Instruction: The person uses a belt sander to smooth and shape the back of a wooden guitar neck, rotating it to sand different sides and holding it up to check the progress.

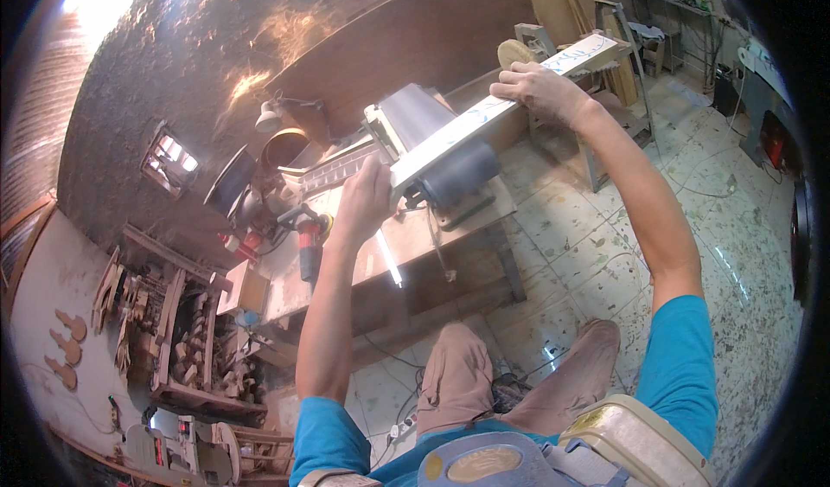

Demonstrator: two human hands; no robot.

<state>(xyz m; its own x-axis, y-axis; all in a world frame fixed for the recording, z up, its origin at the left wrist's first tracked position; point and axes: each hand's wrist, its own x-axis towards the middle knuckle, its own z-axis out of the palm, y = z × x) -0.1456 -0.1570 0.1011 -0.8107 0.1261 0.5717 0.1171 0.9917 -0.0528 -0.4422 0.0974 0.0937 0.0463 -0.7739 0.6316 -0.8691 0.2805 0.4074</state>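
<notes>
Left hand (365, 195), right hand (540, 89) — each grip clamped on pale plank (484, 119) — over belt sander (437, 145).

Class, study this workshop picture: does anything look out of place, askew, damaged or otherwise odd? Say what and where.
Nothing looks damaged or spilled. The left hand and right hand grip a long pale wooden board laid across the dark belt of a sander. The workbench is cluttered: an orange power tool lies loose on it, cords trailing.
</notes>
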